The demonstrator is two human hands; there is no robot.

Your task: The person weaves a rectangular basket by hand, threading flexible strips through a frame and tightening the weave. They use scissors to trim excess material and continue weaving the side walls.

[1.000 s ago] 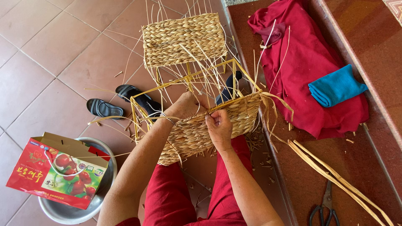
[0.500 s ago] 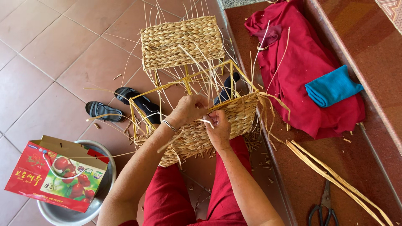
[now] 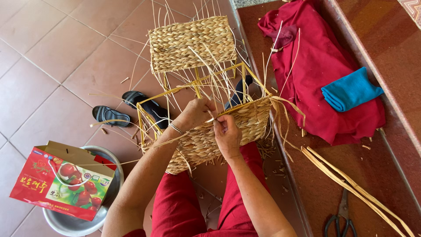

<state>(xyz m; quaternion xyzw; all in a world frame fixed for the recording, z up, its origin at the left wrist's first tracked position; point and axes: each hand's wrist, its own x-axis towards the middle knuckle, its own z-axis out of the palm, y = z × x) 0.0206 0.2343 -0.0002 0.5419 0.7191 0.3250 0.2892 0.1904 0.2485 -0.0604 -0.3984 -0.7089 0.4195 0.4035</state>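
A: Weaving position?
B: Right hand [image 3: 227, 134] and left hand [image 3: 195, 113] both pinch a straw strand [image 3: 210, 119] at the half-woven basket [image 3: 228, 127], which rests on the person's lap.
A: Beyond it?
B: Sandals [image 3: 127, 107], then a finished woven basket [image 3: 190, 41] on the tiled floor [image 3: 57, 57].

Bright, even daylight fills the view. The woven basket [image 3: 206, 131] is sharp, and only soft, short shadows fall beneath it. No glare; straight lines bend slightly toward the frame's edges.
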